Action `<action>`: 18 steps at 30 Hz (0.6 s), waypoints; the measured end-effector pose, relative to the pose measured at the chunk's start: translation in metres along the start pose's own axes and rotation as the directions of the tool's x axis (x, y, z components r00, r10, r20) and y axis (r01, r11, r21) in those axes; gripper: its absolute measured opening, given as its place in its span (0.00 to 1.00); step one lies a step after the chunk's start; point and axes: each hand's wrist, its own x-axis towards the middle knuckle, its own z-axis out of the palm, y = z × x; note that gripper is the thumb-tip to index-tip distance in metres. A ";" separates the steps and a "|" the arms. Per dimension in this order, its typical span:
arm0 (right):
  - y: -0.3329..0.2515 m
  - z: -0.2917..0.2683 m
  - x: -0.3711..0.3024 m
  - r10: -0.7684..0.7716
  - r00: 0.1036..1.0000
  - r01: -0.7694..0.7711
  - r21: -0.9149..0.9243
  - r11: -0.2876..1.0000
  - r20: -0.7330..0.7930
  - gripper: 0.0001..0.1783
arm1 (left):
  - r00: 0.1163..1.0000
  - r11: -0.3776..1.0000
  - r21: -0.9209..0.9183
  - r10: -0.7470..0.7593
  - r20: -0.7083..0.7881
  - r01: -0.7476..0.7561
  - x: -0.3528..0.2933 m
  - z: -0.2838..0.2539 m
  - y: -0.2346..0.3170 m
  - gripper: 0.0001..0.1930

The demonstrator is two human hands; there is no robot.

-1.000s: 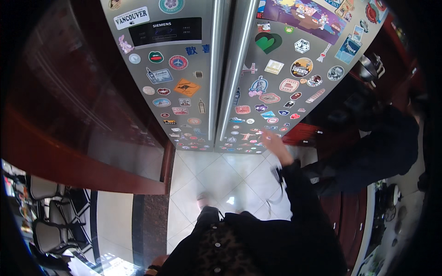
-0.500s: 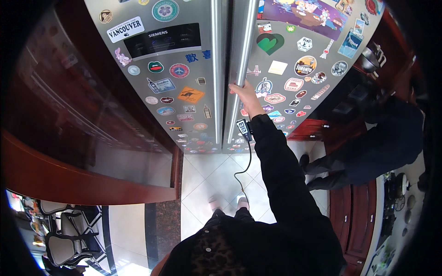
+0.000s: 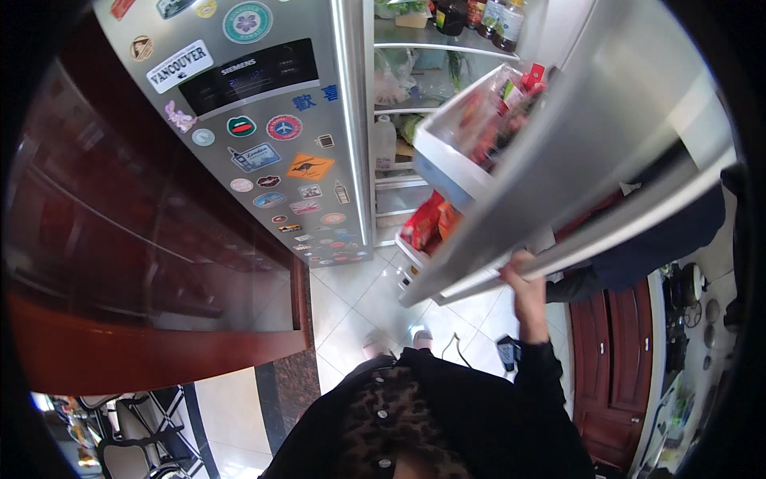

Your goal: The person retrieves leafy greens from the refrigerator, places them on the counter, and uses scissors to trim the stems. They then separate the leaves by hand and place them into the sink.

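My right hand point(image 3: 524, 287) has its fingers wrapped around the long metal handle point(image 3: 630, 226) of the right fridge door point(image 3: 570, 132). That door stands swung outward, at an angle to my right. On its inner side, a white door bin point(image 3: 453, 158) carries red and clear packages, and a lower bin holds red and orange packets point(image 3: 431, 222). The left fridge door point(image 3: 263, 211) is closed and covered with magnets and stickers. A small dark device point(image 3: 508, 351) sits at my right wrist, with a cable near it. My left hand is out of view.
Inside the fridge, shelves point(image 3: 435, 109) hold bagged greens, a plastic jug point(image 3: 384, 140) and several bottles point(image 3: 508, 24). Dark red cabinetry point(image 3: 159, 351) lines the left. Behind the door on the right stands another person in dark clothes point(image 3: 670, 235), near red cabinets point(image 3: 610, 359).
The right fridge door has swung from closed to open, uncovering the shelves. My right hand has moved right and toward me with the handle.
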 end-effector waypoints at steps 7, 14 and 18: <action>0.030 -0.197 -0.057 -0.005 0.904 0.064 0.123 0.990 -0.427 0.28 | 0.993 0.975 0.204 0.063 0.103 -0.083 0.065 0.002 -0.015 0.14; 0.081 -0.357 -0.043 0.117 0.788 0.036 0.235 0.971 -0.604 0.23 | 0.987 0.841 0.518 0.123 0.102 -0.159 0.144 0.004 -0.032 0.14; 0.133 -0.407 -0.027 0.191 0.718 0.010 0.284 0.959 -0.669 0.21 | 0.995 0.991 -0.120 -0.068 -0.073 0.059 0.218 -0.017 -0.029 0.16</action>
